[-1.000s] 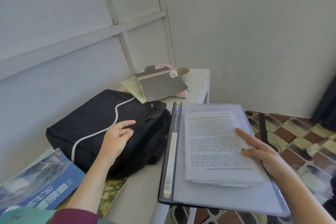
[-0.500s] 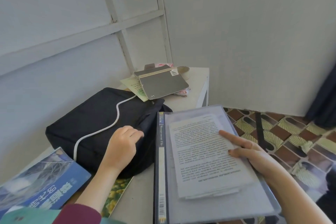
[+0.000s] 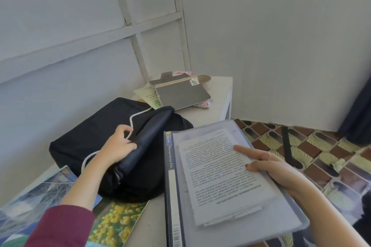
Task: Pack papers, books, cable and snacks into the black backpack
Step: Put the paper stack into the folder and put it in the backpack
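Observation:
The black backpack (image 3: pixel 90 136) lies flat on the white table (image 3: pixel 217 94). My left hand (image 3: pixel 117 147) grips the edge of its top flap and holds it raised, so a dark gap shows beneath. A white cable (image 3: pixel 138 115) runs across the backpack under that hand. My right hand (image 3: pixel 275 168) holds a grey-blue file folder (image 3: pixel 241 232) by its right edge, with fingers pressing a stack of printed papers (image 3: pixel 216 170) onto its cover. The folder's spine sits right beside the backpack's opening.
A blue book (image 3: pixel 30 202) and a yellow-flower book (image 3: pixel 116 222) lie at the near left, partly under the backpack. Grey notebooks (image 3: pixel 180 94), a green sheet (image 3: pixel 149 96), a snack packet (image 3: pixel 203 104) and a tape roll (image 3: pixel 205 80) sit at the table's far end. Patterned floor lies to the right.
My left hand went from resting on the backpack to gripping its flap and lifting it. The folder with the papers moved left, close to the backpack.

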`<action>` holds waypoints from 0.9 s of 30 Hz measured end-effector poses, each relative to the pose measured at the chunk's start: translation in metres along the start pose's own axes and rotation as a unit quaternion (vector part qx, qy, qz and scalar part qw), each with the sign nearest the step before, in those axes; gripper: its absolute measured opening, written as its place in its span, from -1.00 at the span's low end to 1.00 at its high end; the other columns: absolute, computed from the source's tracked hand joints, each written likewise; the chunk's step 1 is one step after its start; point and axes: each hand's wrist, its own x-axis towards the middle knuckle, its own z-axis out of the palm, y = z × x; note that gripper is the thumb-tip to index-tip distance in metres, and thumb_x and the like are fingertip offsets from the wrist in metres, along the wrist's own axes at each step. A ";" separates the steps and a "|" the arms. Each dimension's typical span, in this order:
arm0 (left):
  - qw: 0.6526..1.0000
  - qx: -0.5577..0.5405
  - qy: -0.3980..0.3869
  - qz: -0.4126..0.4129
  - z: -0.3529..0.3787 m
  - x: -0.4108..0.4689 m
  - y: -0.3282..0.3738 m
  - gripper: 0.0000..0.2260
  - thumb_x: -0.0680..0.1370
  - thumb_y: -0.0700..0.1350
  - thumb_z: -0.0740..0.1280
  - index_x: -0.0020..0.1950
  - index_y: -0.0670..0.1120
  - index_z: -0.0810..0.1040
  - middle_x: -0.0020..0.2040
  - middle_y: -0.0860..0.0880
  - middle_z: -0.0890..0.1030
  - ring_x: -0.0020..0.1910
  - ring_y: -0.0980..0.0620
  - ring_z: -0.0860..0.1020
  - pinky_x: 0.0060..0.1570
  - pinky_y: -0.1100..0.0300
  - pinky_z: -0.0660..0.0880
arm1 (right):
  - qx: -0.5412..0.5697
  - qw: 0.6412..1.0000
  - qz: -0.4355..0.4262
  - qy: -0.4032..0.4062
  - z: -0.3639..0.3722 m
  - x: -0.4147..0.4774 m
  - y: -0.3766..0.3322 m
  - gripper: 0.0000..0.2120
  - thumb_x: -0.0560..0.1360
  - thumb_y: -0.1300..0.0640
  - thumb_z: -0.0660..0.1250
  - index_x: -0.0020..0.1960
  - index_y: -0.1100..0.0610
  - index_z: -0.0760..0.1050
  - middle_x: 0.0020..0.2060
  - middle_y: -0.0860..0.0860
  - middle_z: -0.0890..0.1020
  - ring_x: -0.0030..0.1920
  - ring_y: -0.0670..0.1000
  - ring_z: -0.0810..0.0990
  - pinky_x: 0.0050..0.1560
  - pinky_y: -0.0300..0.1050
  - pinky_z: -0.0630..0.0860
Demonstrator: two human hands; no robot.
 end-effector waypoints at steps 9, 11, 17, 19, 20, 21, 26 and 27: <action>0.976 0.145 0.116 0.115 0.002 0.010 -0.028 -0.57 0.44 -0.35 0.32 0.18 0.04 0.36 0.18 -0.05 0.43 0.07 -0.06 0.44 -0.03 0.10 0.40 | -0.014 1.000 0.025 0.011 0.005 0.017 -0.008 -0.55 0.47 0.44 0.15 0.23 0.04 0.48 0.06 0.08 0.66 -0.05 0.16 0.67 -0.27 -0.09 0.62; 0.937 0.250 0.117 0.212 0.008 0.007 -0.024 -0.56 0.41 -0.43 0.24 0.11 0.04 0.49 0.12 0.00 0.45 0.01 -0.03 0.41 -0.17 0.17 0.35 | -0.026 0.999 0.032 0.016 0.005 0.020 -0.009 -0.54 0.47 0.44 0.16 0.24 0.04 0.48 0.07 0.09 0.66 -0.04 0.17 0.67 -0.26 -0.09 0.62; 0.928 0.324 0.087 0.165 0.027 0.000 -0.020 -0.63 0.56 0.06 0.21 0.35 0.03 0.33 0.28 -0.01 0.44 0.14 -0.06 0.45 -0.07 0.14 0.43 | -0.033 0.998 0.041 0.028 0.006 0.027 -0.014 -0.52 0.44 0.43 0.18 0.28 0.08 0.46 0.11 0.12 0.64 0.01 0.20 0.65 -0.22 -0.07 0.62; 0.916 0.367 0.053 0.149 0.031 -0.004 -0.028 -0.44 0.51 0.23 0.20 0.47 0.15 0.12 0.43 -0.03 0.28 0.33 -0.12 0.35 0.11 0.06 0.45 | -0.033 0.998 0.042 0.032 0.007 0.029 -0.015 -0.53 0.45 0.44 0.17 0.27 0.08 0.46 0.10 0.13 0.64 0.00 0.19 0.65 -0.23 -0.07 0.62; 0.910 0.388 0.042 0.143 0.032 -0.005 -0.032 -0.40 0.51 0.25 0.18 0.48 0.21 0.02 0.48 -0.05 0.19 0.39 -0.17 0.27 0.17 0.02 0.43 | -0.032 0.998 0.043 0.032 0.007 0.030 -0.016 -0.53 0.45 0.45 0.17 0.26 0.08 0.47 0.10 0.13 0.64 0.00 0.19 0.65 -0.23 -0.08 0.61; 0.908 0.394 0.035 0.137 0.034 -0.006 -0.035 -0.39 0.52 0.26 0.16 0.48 0.25 -0.05 0.50 -0.06 0.13 0.42 -0.19 0.23 0.19 0.00 0.42 | -0.030 0.998 0.044 0.032 0.007 0.031 -0.016 -0.53 0.45 0.44 0.17 0.26 0.08 0.47 0.10 0.13 0.64 -0.01 0.19 0.66 -0.24 -0.08 0.61; 0.932 0.336 0.014 0.133 0.026 0.004 -0.038 -0.38 0.52 0.14 0.26 0.47 0.27 -0.02 0.50 -0.02 0.17 0.35 -0.07 0.37 0.18 0.09 0.44 | -0.017 0.998 0.056 0.029 0.009 0.033 -0.017 -0.46 0.28 0.36 0.42 0.24 0.10 0.49 0.11 0.15 0.63 0.01 0.21 0.65 -0.24 -0.07 0.62; 0.935 0.328 0.008 0.136 0.023 0.006 -0.037 -0.37 0.52 0.11 0.28 0.48 0.25 0.00 0.48 -0.01 0.21 0.33 -0.06 0.39 0.18 0.10 0.43 | -0.023 0.998 0.059 0.030 0.009 0.034 -0.018 -0.47 0.30 0.38 0.41 0.24 0.10 0.50 0.11 0.14 0.63 0.02 0.20 0.65 -0.23 -0.07 0.62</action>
